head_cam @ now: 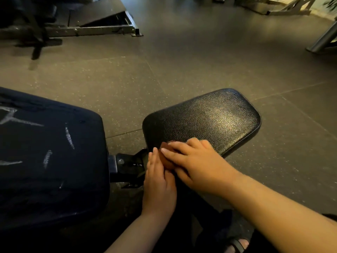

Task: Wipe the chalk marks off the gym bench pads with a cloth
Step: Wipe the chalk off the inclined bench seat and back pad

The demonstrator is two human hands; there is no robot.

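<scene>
Speckled rubber gym flooring (182, 66) runs under everything, and on it sits the bench whose two pads are the job. A small reddish-brown cloth (165, 157) lies bunched at the near corner of the seat pad (209, 117), almost wholly covered by fingers, so only a sliver of it shows. It is probably held there because that corner is the strip being rubbed; the pebbled black surface beyond it looks free of chalk, with only a sheen of light across it.

The right hand (193, 161) lies flat over the cloth, fingers extended and close together, palm down, pressing the fabric onto the pad, its forearm reaching in from the lower right. The left hand (158, 181) comes up from below with fingers straight and together, its tips touching the cloth's left edge (seemingly steadying or gathering it rather than gripping).

Left of the adjustment bracket (127, 165) joining the two pads, the larger back pad (54, 152) carries several white chalk marks (69, 137), short strokes and longer lines, which judging by their look have not been wiped

Other gym equipment frames (91, 28) stand well apart in the background
</scene>
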